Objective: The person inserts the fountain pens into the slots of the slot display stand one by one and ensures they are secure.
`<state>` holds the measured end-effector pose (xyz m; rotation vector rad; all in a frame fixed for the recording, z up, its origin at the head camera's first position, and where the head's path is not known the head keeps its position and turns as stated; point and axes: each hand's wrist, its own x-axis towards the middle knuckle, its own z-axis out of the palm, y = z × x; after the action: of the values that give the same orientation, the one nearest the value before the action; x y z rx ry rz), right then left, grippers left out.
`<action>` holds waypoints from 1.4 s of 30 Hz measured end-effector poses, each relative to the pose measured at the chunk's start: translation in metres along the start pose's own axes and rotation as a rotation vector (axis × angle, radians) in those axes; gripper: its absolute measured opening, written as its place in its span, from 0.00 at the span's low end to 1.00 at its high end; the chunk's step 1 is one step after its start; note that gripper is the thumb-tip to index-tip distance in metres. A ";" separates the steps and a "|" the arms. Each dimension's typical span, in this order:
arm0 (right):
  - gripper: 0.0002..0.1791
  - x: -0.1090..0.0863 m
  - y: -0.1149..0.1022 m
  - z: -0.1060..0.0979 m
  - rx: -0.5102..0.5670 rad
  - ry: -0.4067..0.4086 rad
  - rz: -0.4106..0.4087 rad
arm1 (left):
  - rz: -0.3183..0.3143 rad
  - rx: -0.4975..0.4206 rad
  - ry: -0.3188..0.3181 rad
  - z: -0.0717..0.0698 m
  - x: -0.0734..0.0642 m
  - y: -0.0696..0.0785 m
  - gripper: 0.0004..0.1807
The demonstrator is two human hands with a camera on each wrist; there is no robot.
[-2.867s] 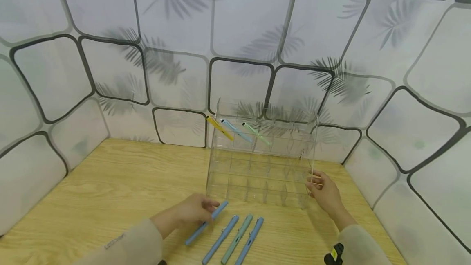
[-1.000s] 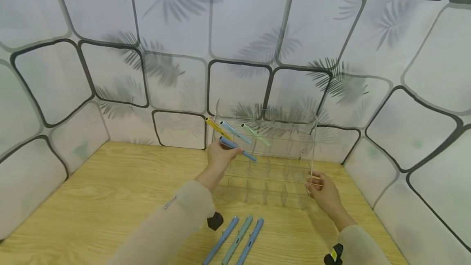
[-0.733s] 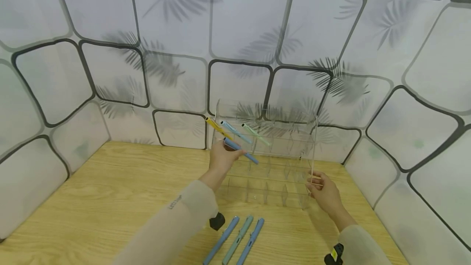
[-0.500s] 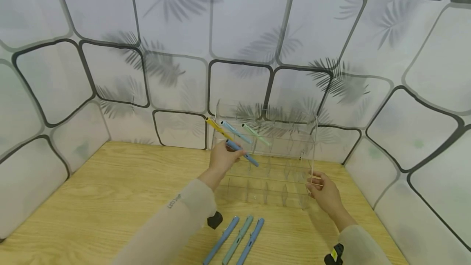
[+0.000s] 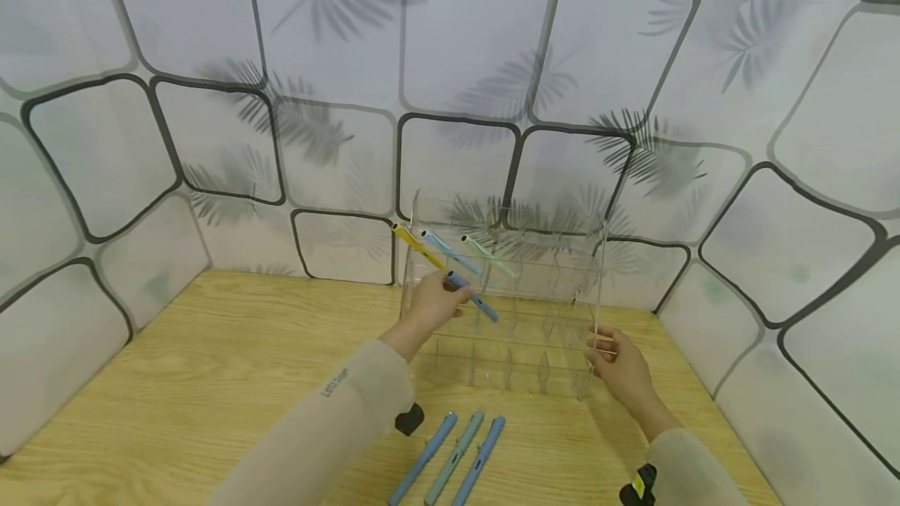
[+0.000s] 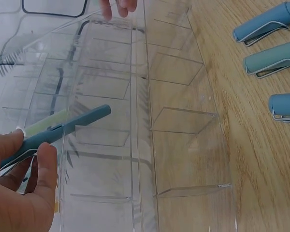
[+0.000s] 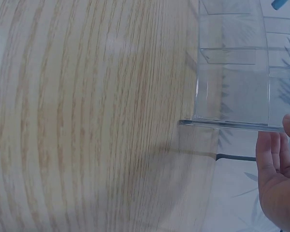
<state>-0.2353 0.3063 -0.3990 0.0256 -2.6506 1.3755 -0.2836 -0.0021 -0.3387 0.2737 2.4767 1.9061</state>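
Note:
My left hand [image 5: 430,303] pinches a blue pen [image 5: 482,307] between thumb and fingers, at the left side of a clear acrylic pen rack [image 5: 523,369]. Tilted down to the right, the pen overlaps the rack's middle tier. In the left wrist view, the pen's [image 6: 84,118] clip faces the fingers and its far end points over the divided slots. At the rack's right side panel, my right hand [image 5: 622,369] grips the edge, with the thumb on one face and fingers on the other in the right wrist view. A yellow pen [image 5: 413,242], light blue pen [image 5: 450,250] and light green pen [image 5: 491,257] rest in the top tier.
On the wooden table [image 5: 246,381] in front of the rack lie a blue pen [image 5: 423,459], a green pen [image 5: 454,457] and another blue pen [image 5: 480,459], side by side. A patterned curtain [image 5: 337,155] stands close behind the rack.
My left hand has lifted the blue pen from the table up to the rack, then shifted it slightly right and down over the last second. The right hand stays on the panel.

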 end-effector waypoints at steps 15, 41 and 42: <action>0.25 0.000 0.000 0.000 -0.004 0.001 -0.007 | 0.042 0.142 0.070 -0.004 -0.002 -0.004 0.18; 0.25 -0.001 -0.001 0.000 -0.002 -0.005 -0.012 | 0.136 0.042 0.153 -0.005 -0.003 -0.008 0.14; 0.25 -0.001 -0.001 0.000 0.000 -0.004 -0.013 | 0.146 0.040 0.150 -0.005 -0.003 -0.008 0.13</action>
<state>-0.2343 0.3059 -0.3984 0.0454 -2.6493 1.3733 -0.2827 -0.0095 -0.3454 0.3327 2.6622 2.0021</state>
